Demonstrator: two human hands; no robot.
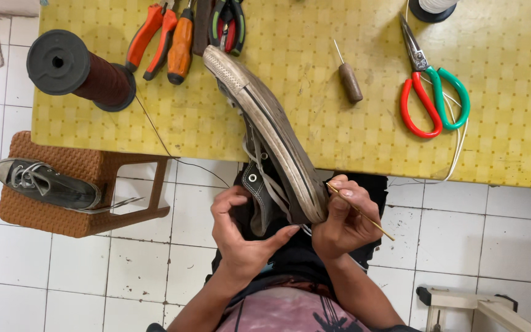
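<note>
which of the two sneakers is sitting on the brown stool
The dark sneaker at far left lies on the brown stool; the other sneaker is held against the yellow table.

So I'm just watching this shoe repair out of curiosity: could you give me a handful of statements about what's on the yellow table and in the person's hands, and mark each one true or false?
1. The right hand holds a thin golden needle-like tool against the dark sneaker with a whitish rubber sole. True.
2. The scissors with one red and one green handle lie on the floor. False: they lie on the yellow checked table.
3. A second dark sneaker rests on the brown woven stool. True.
4. The spool of dark reddish thread stands upright. False: it lies on its side.
5. The left hand holds the wooden-handled awl. False: the awl lies on the table, untouched; the left hand grips the sneaker.
</note>
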